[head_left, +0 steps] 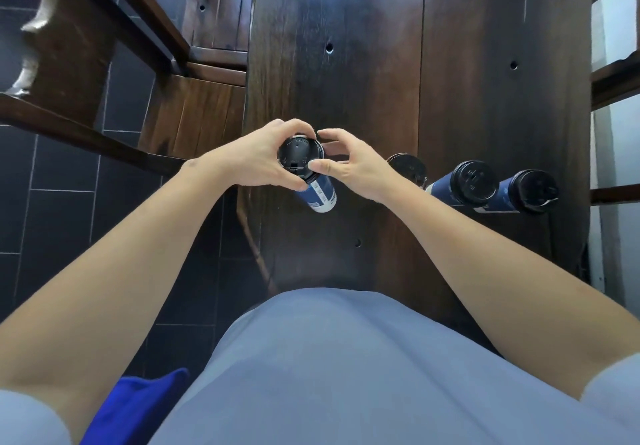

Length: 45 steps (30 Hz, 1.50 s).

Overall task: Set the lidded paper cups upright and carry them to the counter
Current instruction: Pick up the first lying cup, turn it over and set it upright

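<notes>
While a dark wooden table (346, 63) is viewed from above, a blue paper cup (317, 191) with a black lid (299, 159) is held over its near left part by both hands. The left hand (259, 155) is wrapped round the cup just under the lid, its fingers curled over the far rim. The right hand (349, 164) is pinched on the lid's right edge, the thumb pressed against the rim and the other fingers arched above it. The cup's long axis is seen nearly end-on, the lid turned up toward the camera and the base pointed down and slightly to the right, so it is judged close to upright. Whether the base is touching the wood cannot be told.

To the right, three more lidded cups are ranged in a row across the table. The nearest cup (407, 167) is partly hidden behind the right wrist; the middle cup (467, 183) and the far-right cup (526, 191) are shown with lids up and blue sides slanted by the wide lens. All three lie on the right hand's side, with the nearest just beside that wrist, so the right hand is judged the better placed for the next reach. No counter is shown. A wooden chair (214, 29) is seen at the table's left edge.
</notes>
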Motion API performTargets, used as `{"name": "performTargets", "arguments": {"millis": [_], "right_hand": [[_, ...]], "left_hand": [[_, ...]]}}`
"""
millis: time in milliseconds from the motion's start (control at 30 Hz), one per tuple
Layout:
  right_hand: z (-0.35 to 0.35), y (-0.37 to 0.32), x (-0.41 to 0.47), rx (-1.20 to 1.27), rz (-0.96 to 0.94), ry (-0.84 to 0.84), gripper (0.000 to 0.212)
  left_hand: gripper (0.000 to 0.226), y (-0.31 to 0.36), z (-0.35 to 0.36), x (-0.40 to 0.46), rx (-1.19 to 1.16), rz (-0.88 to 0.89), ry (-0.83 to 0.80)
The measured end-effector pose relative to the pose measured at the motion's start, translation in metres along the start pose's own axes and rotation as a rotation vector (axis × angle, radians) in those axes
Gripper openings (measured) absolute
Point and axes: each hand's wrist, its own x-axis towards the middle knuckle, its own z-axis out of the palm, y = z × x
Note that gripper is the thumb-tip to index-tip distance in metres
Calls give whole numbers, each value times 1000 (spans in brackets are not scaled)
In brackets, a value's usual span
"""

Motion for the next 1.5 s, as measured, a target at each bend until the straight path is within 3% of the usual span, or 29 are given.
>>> {"name": "performTargets", "arguments": {"millis": [300, 633, 833, 967, 1133, 1300, 1500], "right_hand": [[10, 7, -27, 55, 25, -13, 61], [-8, 34, -84, 202, -2, 107, 60], [-26, 35, -108, 329, -73, 120, 61], [-35, 34, -113, 336, -84, 94, 59], [-43, 32, -117, 353, -75, 67, 59], [-49, 25, -122, 313, -95, 68, 62], [-55, 21, -130, 327, -83, 77, 62]], "left_hand": [[73, 4, 8, -19, 71, -29, -5], [57, -6, 34, -63, -788, -15, 159], [65, -4, 67, -78, -1036, -35, 194], [61, -1, 72, -84, -1038, -38, 179], [81, 7, 64, -88, -800, 18, 254], [62, 19, 57, -91, -672, 50, 254], [61, 27, 59, -91, -665, 46, 288]]}}
